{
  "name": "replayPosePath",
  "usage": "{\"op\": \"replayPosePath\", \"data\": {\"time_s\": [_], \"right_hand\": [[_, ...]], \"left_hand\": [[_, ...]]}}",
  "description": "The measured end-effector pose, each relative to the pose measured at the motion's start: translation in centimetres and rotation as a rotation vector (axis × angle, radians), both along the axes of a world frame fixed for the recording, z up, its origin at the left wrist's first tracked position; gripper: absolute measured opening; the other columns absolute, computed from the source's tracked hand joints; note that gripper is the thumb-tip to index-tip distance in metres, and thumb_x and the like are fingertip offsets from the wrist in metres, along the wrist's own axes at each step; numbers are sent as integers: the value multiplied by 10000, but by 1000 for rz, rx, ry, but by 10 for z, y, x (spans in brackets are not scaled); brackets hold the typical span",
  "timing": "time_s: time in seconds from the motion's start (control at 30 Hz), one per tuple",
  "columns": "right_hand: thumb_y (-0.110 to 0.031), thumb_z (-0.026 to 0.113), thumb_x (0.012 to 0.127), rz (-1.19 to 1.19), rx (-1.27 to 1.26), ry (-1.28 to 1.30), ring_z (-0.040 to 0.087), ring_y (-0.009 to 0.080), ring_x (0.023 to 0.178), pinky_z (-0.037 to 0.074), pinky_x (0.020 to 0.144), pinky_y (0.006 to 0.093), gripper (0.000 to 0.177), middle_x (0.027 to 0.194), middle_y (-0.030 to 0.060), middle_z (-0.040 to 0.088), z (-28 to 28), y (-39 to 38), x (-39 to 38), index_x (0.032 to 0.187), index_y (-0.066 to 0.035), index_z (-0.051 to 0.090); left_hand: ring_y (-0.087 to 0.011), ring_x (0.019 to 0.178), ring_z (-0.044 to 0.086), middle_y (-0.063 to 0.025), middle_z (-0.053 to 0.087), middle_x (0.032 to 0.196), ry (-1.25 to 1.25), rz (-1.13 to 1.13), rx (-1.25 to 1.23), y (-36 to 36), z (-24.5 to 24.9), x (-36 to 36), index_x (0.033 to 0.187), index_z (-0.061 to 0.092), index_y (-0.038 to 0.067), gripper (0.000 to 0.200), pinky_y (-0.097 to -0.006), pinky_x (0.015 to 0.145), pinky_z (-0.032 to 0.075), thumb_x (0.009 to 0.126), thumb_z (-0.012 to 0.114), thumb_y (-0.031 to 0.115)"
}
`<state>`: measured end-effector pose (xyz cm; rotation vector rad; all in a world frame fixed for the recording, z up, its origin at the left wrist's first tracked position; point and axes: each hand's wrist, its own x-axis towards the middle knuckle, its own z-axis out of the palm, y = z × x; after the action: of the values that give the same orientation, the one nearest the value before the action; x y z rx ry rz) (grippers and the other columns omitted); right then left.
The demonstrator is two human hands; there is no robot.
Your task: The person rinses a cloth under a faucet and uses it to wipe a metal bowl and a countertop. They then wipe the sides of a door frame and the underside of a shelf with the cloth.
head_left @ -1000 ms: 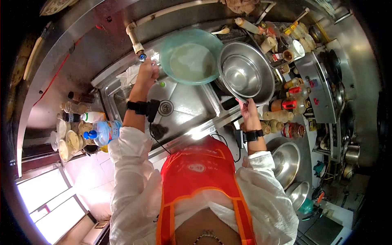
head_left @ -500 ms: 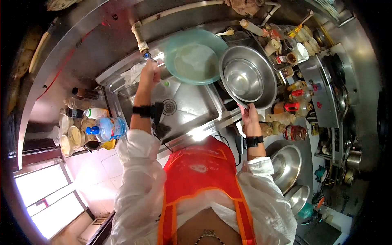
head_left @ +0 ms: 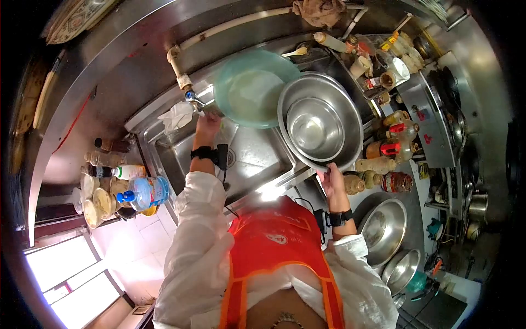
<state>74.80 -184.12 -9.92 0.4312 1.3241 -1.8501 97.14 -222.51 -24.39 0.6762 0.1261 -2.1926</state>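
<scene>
My right hand grips the near rim of a stainless steel basin, thumb at the edge. The basin tilts up toward me, and its left rim overlaps a translucent green plastic basin with cloudy water in it. My left hand is over the left part of the steel sink, just below the lever of a blue-marked tap. Its fingers are blurred and partly turned away, so I cannot tell whether they hold anything. A crumpled white cloth or bag lies left of that hand.
A light-coloured spoon lies behind the green basin. Bottles and jars crowd the right counter, near another steel basin. At left stand a large blue water bottle and several tubs. A pipe runs along the back wall.
My left hand has come down from the tap, toward me and slightly right. The steel basin in my right hand has shifted a little left and nearer. My view has shifted slightly.
</scene>
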Motion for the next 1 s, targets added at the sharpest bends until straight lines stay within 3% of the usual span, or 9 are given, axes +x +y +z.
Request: {"op": "replayPosePath", "data": {"time_s": [0.07, 0.17, 0.27, 0.37, 0.5, 0.67, 0.77, 0.9, 1.0], "right_hand": [[-84, 425, 818, -9, 27, 4, 569, 237, 786, 527, 716, 350, 221, 948, 129, 523, 8, 3, 2, 998, 43, 445], [-86, 424, 822, -15, 58, 27, 566, 233, 784, 527, 724, 361, 216, 944, 130, 522, 6, 8, 1, 994, 45, 442], [-88, 451, 808, -31, 78, 42, 566, 217, 748, 527, 710, 343, 175, 875, 98, 531, 2, 13, -3, 945, 19, 466], [-90, 477, 792, -43, 131, 29, 567, 200, 719, 525, 679, 313, 143, 812, 66, 540, 2, 12, -7, 910, -11, 490], [-97, 479, 795, -64, 111, -18, 562, 178, 747, 513, 657, 285, 139, 824, 61, 542, -13, 12, -16, 910, -22, 497], [-109, 446, 827, -44, -2, -39, 553, 193, 782, 505, 723, 300, 182, 929, 80, 527, -32, 7, -28, 948, 20, 487], [-110, 421, 838, -89, 15, -118, 550, 193, 793, 504, 783, 305, 185, 933, 87, 525, -35, 0, -36, 949, 24, 482], [-111, 479, 817, -177, -11, -98, 557, 187, 771, 518, 724, 280, 142, 860, 65, 555, -43, -8, -42, 894, 1, 517], [-64, 466, 804, -215, -3, -24, 553, 183, 679, 546, 714, 353, 106, 776, 68, 504, -47, -12, -43, 839, 30, 500]], "left_hand": [[-154, 539, 431, -19, 451, 601, 239, -143, -186, -30, -85, 1, 755, 477, 107, 107, -276, 483, 346, 840, 421, 137], [-135, 453, 333, 7, 370, 555, -276, 128, -105, 10, 6, -17, 751, 479, 110, 113, -265, 425, 286, 843, 416, 126], [-164, 477, 342, -27, 325, 538, -13, -40, -137, 20, 34, -3, 727, 393, 53, 168, -303, 444, 305, 879, 342, 105], [-172, 451, 326, -24, 318, 526, -172, -57, -128, -17, -35, 12, 718, 396, 51, 173, -311, 418, 296, 878, 342, 86], [-162, 437, 311, -23, 312, 522, -89, -99, 53, -19, -31, 5, 673, 383, 62, 204, -294, 395, 282, 873, 361, 94], [-118, 414, 291, 5, 335, 526, -471, -1, 5, 34, 67, -12, 704, 388, 116, 224, -237, 370, 267, 898, 347, 222], [-117, 412, 304, 15, 373, 557, -293, -71, -69, 5, -16, 8, 739, 424, 125, 214, -216, 361, 246, 896, 314, 219], [-109, 451, 335, 16, 434, 626, -468, -186, -411, 42, 84, 12, 848, 486, 107, 180, -222, 383, 286, 878, 318, 165], [-106, 478, 336, 17, 418, 616, -529, -135, -224, 50, 107, -2, 804, 479, 107, 188, -244, 422, 313, 882, 325, 181]]}}
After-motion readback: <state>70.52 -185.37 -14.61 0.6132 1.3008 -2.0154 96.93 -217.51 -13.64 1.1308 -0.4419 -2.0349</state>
